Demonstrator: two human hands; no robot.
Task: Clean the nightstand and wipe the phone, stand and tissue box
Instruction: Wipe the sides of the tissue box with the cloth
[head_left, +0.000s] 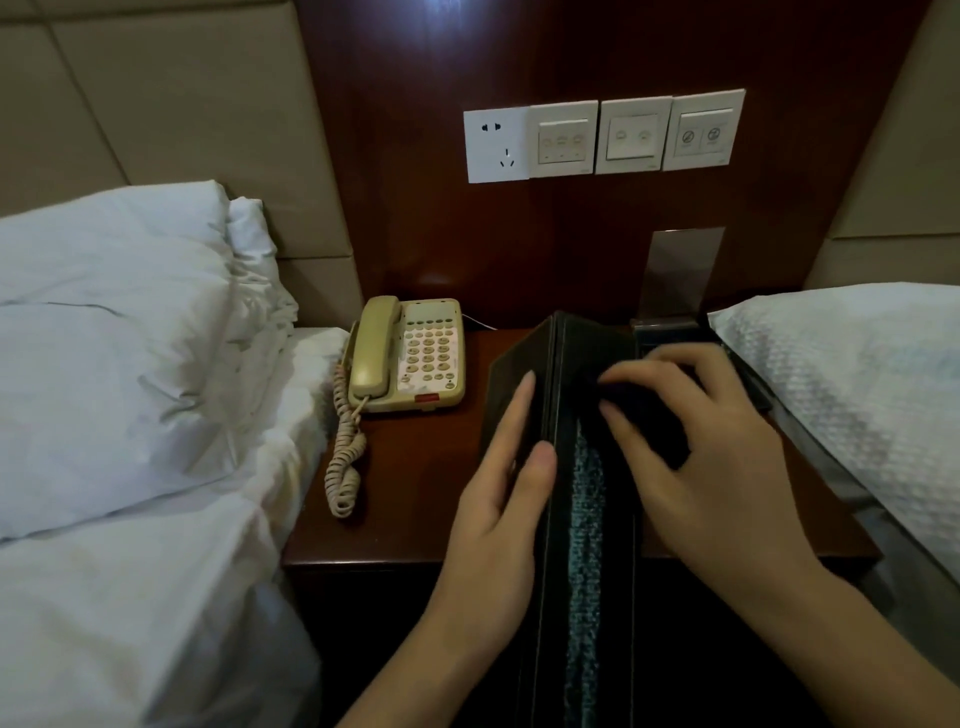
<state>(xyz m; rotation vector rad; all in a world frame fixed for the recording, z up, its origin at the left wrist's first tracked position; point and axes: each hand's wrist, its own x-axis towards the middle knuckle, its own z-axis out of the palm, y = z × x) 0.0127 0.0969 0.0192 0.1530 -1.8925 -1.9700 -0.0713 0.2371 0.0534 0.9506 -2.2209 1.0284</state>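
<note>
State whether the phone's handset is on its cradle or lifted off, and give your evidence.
On its cradle. The handset lies flat along the left side of the phone, with neither hand touching it.

A glossy dark wood nightstand (415, 499) bears a smooth beige plastic phone (408, 356) beside a matt black tissue box (540, 415).
</note>
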